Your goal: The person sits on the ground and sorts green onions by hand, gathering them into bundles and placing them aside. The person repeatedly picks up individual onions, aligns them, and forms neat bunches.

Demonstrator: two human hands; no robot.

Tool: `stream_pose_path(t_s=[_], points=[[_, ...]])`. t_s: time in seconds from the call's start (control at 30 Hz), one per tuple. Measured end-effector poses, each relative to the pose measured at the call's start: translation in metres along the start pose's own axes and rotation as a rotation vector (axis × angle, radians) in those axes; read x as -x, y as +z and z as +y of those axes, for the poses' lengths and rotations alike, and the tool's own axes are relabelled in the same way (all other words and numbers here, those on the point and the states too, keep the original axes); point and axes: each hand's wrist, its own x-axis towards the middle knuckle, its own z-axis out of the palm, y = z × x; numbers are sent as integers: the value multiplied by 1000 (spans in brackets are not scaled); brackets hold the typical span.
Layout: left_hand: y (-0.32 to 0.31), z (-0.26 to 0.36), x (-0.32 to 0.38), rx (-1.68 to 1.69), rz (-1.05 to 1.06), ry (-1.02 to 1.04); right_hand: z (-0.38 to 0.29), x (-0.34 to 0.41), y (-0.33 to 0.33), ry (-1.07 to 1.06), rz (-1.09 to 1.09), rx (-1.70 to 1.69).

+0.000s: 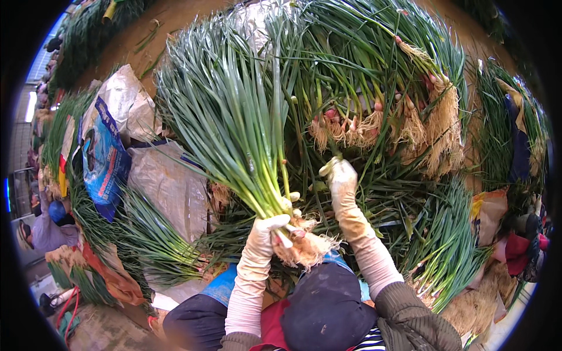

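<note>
In my gloved left hand (268, 230) is a thick bunch of green garlic (246, 145), gripped low on the stalks. Its pale bulbs and matted roots (305, 248) hang below my fingers, and the long leaves fan up and to the left. My gloved right hand (342, 175) is raised to the right of the bunch, just below the roots of a large heap of green garlic (364, 66). Its fingertips are drawn together near a small greenish piece; whether they hold it is unclear. Loose leaves and stripped greens (382, 210) lie beneath that hand.
Smaller bunches lie at the left (171, 250) and right (443, 259). A blue printed sack (103, 162) and a whitish plastic sack (171, 188) are on the left. Other people (55, 230) sit at both sides. Dark rounded cloth (327, 302) covers the bottom middle.
</note>
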Motion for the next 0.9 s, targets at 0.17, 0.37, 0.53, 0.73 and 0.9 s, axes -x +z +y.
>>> stream_pose_path(t_s=[0.17, 0.37, 0.53, 0.73, 0.9], points=[[19, 18, 22, 266, -157, 161, -13, -12, 34, -10, 77, 225], [37, 69, 28, 279, -537, 372, -56, 46, 63, -336, -1184, 364], [41, 81, 3, 286, -302, 400, -66, 19, -1, -560, -759, 485], [32, 37, -37, 236, -166, 238, -62, -86, -13, -429, 131, 875], [11, 28, -27, 254, -165, 157, -58, -62, -27, -308, 18, 754]])
